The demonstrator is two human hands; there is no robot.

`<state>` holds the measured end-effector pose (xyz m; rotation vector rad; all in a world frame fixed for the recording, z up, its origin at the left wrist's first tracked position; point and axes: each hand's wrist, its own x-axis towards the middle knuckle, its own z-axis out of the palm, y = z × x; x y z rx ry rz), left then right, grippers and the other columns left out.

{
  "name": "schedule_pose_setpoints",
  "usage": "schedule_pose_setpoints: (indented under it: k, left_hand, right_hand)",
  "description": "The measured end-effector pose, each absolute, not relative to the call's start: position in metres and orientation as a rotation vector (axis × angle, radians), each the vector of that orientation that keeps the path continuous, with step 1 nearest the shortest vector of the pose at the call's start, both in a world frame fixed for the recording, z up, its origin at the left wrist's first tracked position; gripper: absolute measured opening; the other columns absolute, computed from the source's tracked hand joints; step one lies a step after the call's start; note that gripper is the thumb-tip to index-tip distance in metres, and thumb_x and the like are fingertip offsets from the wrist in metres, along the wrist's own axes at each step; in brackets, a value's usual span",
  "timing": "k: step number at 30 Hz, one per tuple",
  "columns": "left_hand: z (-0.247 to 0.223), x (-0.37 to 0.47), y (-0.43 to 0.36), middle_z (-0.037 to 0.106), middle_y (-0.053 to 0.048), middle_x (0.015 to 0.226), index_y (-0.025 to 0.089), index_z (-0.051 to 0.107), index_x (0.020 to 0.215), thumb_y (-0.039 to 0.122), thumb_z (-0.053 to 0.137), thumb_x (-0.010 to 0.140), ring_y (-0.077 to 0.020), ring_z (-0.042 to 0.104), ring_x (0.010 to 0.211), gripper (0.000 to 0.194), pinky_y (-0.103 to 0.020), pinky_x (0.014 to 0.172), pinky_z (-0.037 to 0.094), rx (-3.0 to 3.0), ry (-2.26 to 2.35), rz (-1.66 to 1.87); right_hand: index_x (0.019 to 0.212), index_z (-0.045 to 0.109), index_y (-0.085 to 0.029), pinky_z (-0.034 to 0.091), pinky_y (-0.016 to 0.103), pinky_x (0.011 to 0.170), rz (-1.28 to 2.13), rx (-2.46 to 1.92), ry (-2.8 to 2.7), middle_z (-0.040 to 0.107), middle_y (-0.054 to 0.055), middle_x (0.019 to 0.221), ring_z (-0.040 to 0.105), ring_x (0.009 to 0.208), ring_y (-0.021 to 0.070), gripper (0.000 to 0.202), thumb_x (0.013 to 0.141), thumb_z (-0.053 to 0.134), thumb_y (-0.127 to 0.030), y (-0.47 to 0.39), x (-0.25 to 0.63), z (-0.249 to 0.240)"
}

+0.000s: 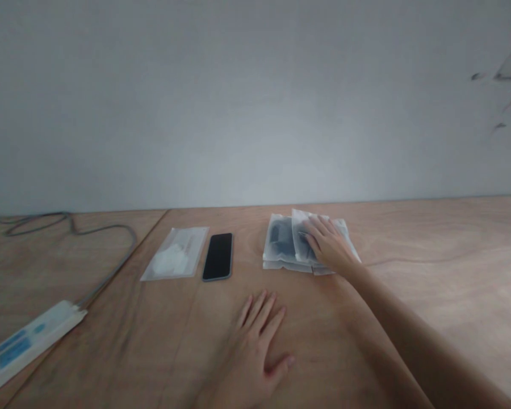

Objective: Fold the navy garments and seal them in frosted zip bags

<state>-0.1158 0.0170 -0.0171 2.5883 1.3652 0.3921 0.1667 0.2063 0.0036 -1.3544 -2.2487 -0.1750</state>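
My right hand (327,241) rests on the top pouch (298,227) of a small pile of frosted plastic pouches (276,241). Its fingers are stretched out over the plastic, and part of the pouch is hidden under the palm. Dark contents show through the pile, but their kind is unclear. Lower down, my left hand (255,346) lies palm down on the wooden table (323,341), fingers spread, holding nothing. Ahead of it and to the left is a black-screened smartphone (218,257). Beside the phone lies a flat clear pouch (191,250) with something white inside.
A white power strip (34,338) with blue markings sits at the lower left. Its grey cable (111,275) curls back toward the pale wall (255,113) behind the table. A seam runs across the tabletop on the left. Blurred dark shapes show at the upper right.
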Motion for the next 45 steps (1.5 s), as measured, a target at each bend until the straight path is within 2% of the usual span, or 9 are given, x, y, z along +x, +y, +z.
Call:
schedule_pose_setpoints:
  k: [2,5,8,14,20,24,29,36,45]
  left_hand:
    - [-0.017,-0.116,0.018,0.025,-0.008,0.176,0.028,0.035,0.166,0.055,0.066,0.097,-0.0366,0.024,0.162,0.08,-0.066,0.129,0.027,2.578,1.364,0.39]
    - [-0.016,-0.116,0.018,0.023,-0.008,0.177,0.027,0.034,0.166,0.053,0.069,0.094,-0.0371,0.023,0.162,0.084,-0.066,0.129,0.025,2.569,1.348,0.373]
    - [-0.013,-0.115,0.017,0.021,-0.007,0.177,0.029,0.029,0.168,0.051,0.071,0.093,-0.0356,0.022,0.163,0.089,-0.064,0.131,0.023,2.562,1.317,0.345]
    - [-0.008,-0.116,0.017,0.015,-0.003,0.178,0.036,0.026,0.168,0.052,0.075,0.089,-0.0345,0.019,0.163,0.095,-0.063,0.132,0.018,2.548,1.28,0.267]
    - [-0.01,-0.116,0.016,0.019,-0.003,0.178,0.039,0.025,0.168,0.049,0.079,0.086,-0.0371,0.024,0.162,0.099,-0.064,0.13,0.023,2.588,1.299,0.285]
    - [-0.011,-0.116,0.018,0.025,-0.004,0.176,0.037,0.025,0.168,0.053,0.078,0.086,-0.0374,0.031,0.159,0.099,-0.063,0.129,0.03,2.654,1.301,0.318]
    - [-0.015,-0.116,0.021,0.024,-0.003,0.176,0.037,0.024,0.169,0.054,0.081,0.083,-0.0391,0.031,0.159,0.104,-0.064,0.128,0.031,2.693,1.3,0.292]
    - [-0.019,-0.116,0.019,0.024,-0.002,0.176,0.038,0.022,0.169,0.056,0.079,0.086,-0.0369,0.034,0.158,0.102,-0.062,0.128,0.033,2.67,1.319,0.329]
    - [-0.014,-0.113,0.016,0.027,-0.003,0.176,0.039,0.023,0.169,0.049,0.082,0.083,-0.0377,0.034,0.158,0.104,-0.064,0.129,0.03,2.651,1.313,0.365]
  right_hand:
    - [0.155,0.051,-0.019,0.028,0.061,0.128,-0.181,-1.29,-2.226,0.044,0.014,0.167,0.029,0.16,0.0326,0.048,0.11,0.039,-0.032,0.18,0.166,0.011]
    - [0.16,0.044,-0.023,0.035,0.054,0.128,-0.032,-1.017,-2.341,0.036,0.01,0.172,0.027,0.161,0.028,0.053,0.108,0.047,-0.03,0.121,0.164,0.008]
    - [0.166,0.034,-0.024,0.038,0.055,0.126,0.116,-0.911,-2.479,0.028,0.01,0.175,0.025,0.162,0.0312,0.068,0.102,0.057,-0.031,0.062,0.163,-0.01]
    - [0.17,0.023,-0.025,0.036,0.056,0.127,0.131,-1.024,-2.586,0.026,0.009,0.175,0.027,0.161,0.0317,0.078,0.101,0.059,-0.032,0.019,0.169,-0.034]
    - [0.171,0.017,-0.027,0.038,0.055,0.126,0.044,-1.085,-2.52,0.033,0.006,0.171,0.036,0.157,0.031,0.085,0.099,0.061,-0.03,0.02,0.165,-0.026]
    - [0.17,0.024,-0.028,0.046,0.057,0.12,-0.01,-1.099,-2.496,0.038,0.007,0.169,0.046,0.152,0.0335,0.084,0.097,0.065,-0.035,0.02,0.165,-0.03]
    - [0.166,0.037,-0.028,0.049,0.056,0.119,-0.006,-1.123,-2.502,0.037,0.007,0.169,0.047,0.151,0.0336,0.077,0.096,0.067,-0.038,0.022,0.167,-0.034]
    - [0.167,0.034,-0.028,0.047,0.054,0.121,0.031,-1.103,-2.527,0.039,0.007,0.168,0.045,0.152,0.0323,0.077,0.098,0.066,-0.039,0.024,0.167,-0.028]
    - [0.164,0.04,-0.026,0.043,0.061,0.121,0.087,-1.087,-2.559,0.039,0.009,0.168,0.04,0.155,0.0345,0.068,0.1,0.061,-0.038,0.025,0.168,-0.025]
